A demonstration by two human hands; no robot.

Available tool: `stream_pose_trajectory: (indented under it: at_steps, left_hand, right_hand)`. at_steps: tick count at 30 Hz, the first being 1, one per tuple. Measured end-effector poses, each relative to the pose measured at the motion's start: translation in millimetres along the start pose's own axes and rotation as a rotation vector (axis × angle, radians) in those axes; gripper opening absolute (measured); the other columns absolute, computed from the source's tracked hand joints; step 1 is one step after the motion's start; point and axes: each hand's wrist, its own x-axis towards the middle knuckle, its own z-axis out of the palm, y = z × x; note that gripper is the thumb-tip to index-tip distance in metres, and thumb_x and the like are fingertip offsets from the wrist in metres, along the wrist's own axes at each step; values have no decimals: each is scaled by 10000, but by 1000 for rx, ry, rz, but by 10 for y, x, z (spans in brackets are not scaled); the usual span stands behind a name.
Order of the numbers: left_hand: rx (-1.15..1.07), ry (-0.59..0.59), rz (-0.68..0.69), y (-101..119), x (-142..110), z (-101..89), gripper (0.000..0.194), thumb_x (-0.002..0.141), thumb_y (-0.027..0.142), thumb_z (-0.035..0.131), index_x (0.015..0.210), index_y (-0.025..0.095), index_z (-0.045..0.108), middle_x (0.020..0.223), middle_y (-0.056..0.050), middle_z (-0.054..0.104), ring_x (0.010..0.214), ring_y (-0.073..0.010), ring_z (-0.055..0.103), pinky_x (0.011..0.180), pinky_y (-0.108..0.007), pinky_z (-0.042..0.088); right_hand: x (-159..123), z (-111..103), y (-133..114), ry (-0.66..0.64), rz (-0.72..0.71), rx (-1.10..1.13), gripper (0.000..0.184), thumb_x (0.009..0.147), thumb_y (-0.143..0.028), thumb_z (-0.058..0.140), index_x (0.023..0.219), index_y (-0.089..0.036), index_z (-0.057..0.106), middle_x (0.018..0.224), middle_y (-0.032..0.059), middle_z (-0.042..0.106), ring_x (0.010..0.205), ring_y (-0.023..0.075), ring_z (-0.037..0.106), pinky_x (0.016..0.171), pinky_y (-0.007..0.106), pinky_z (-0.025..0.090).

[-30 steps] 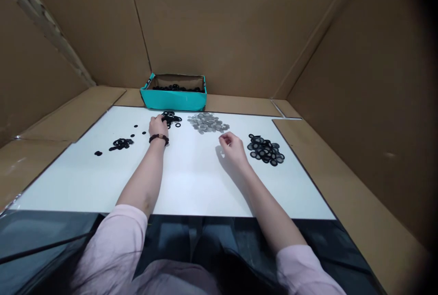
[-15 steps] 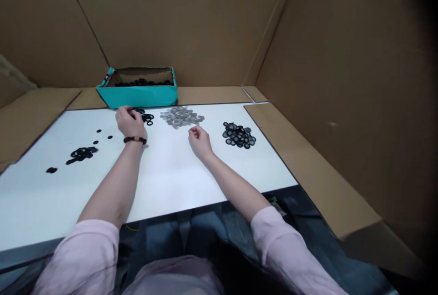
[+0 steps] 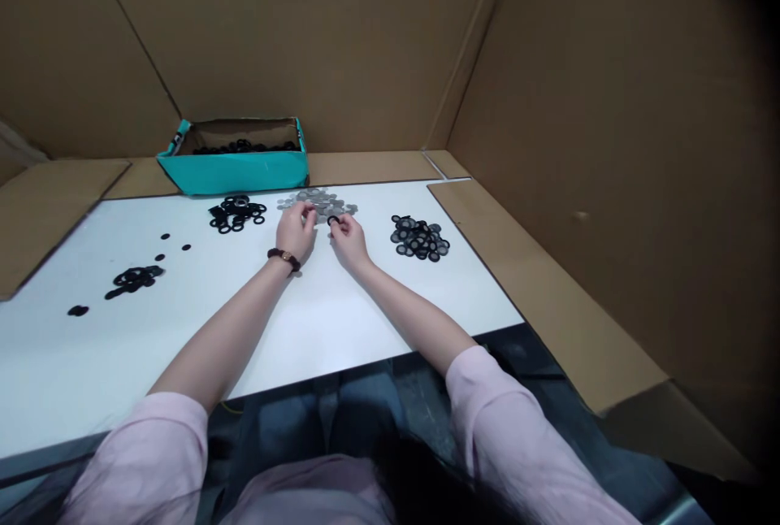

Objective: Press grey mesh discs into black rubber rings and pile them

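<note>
My right hand [image 3: 349,240] pinches a black rubber ring [image 3: 333,220] between thumb and fingertips, just in front of a pile of thin grey discs [image 3: 329,205]. Close beside it on the left, my left hand [image 3: 296,232] reaches over the near edge of that pile. Its thumb and fingers look slightly apart, and I make out nothing between them. A heap of black rings [image 3: 235,216] lies on the white tabletop [image 3: 292,330] to the left of my left hand. To the right of my right hand rests a pile of black rings with grey centres [image 3: 420,238].
A teal box [image 3: 235,174] with black rings inside stands at the back. Another group of black pieces [image 3: 135,279] and several scattered ones lie on the left. Cardboard walls [image 3: 317,45] enclose the back and right side.
My left hand has moved right, from the black ring heap to the grey discs. A black ring now shows in my right hand's fingers. The view has shifted slightly.
</note>
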Motion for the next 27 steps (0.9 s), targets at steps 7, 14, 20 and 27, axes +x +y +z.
stream_pose_trajectory:
  at_steps: [7,14,20,27]
  left_hand:
    - [390,-88,-89,-152,123,4,319,864,261,464,1064,141,681,1123,-188,634,1127,-356,496,941,-456,370]
    - [443,-131,29,-131,172,88,324,892,277,438,1032,148,701,1101,-184,642,1126,-355,475,944,-466,345]
    - [382,-127,23,-162,192,99,288,866,242,462,1008,149,695,1090,-178,650,1112,-353,489,949,-477,352]
    - [282,-91,-70,-180,236,55,324,826,216,519,1101,112,654,1131,-177,614,1126,-324,507,990,-442,379]
  right_hand:
    - [122,-49,-10,138,23,-174,87,752,-248,525,709,-222,454,552,-65,477,564,117,498,606,240,391]
    - [91,-86,-28,88,74,-110,139,754,-289,546,692,-223,440,529,-64,513,510,100,475,556,230,377]
    - [83,-87,-54,68,76,-71,135,756,-276,545,691,-217,442,509,-72,503,482,93,470,539,224,370]
    - [94,-87,-44,76,70,-57,140,768,-262,547,686,-215,444,504,-74,504,462,81,448,528,217,368]
